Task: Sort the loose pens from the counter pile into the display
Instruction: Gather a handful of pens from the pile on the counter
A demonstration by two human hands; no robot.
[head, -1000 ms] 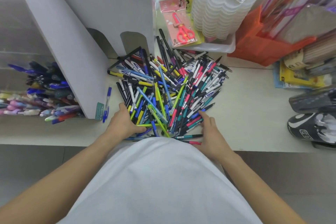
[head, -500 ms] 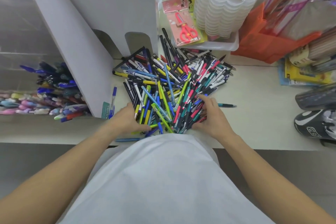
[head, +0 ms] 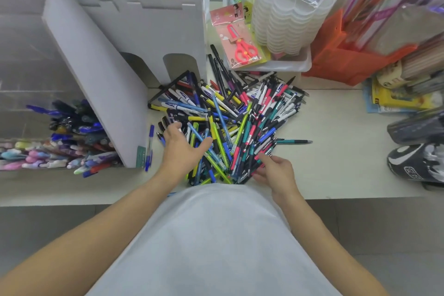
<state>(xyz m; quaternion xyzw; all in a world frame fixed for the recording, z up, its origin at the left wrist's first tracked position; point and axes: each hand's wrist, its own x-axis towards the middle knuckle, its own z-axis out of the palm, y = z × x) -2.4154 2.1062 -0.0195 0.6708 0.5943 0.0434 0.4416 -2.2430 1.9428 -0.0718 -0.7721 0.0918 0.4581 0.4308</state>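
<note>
Closest to the camera is the person's white shirt (head: 211,243), with both bare forearms reaching forward over the edge of the counter (head: 336,170). The left hand (head: 182,149) sits on the near left part of the pen pile (head: 228,127), fingers spread wide and fairly straight, palm down over the pens, not gripping anything as far as I can see. The right hand (head: 276,170) is at the near right edge of the pile with its fingers loosely curled toward a few red and teal pens; fingertips touch them, but I honestly can't tell if it's pinching one or just nudging.

The pile itself is a big fan of mixed pens, blue, yellow, lime, teal, red, black, spread across the middle of the counter. One teal pen (head: 294,141) lies by itself just off the right side of the pile. A couple of blue pens (head: 149,149) lie just beside the base of the white display stand (head: 101,74), which stands left of the pile, with slots up top and arched openings low on its front.

Left of the stand there's a clear bin (head: 28,74) holding pens. Further back sit packaged red scissors (head: 241,43), a stack of clear plastic cases (head: 288,12) in a white tray, and an orange rack (head: 341,55) on the right.
</note>
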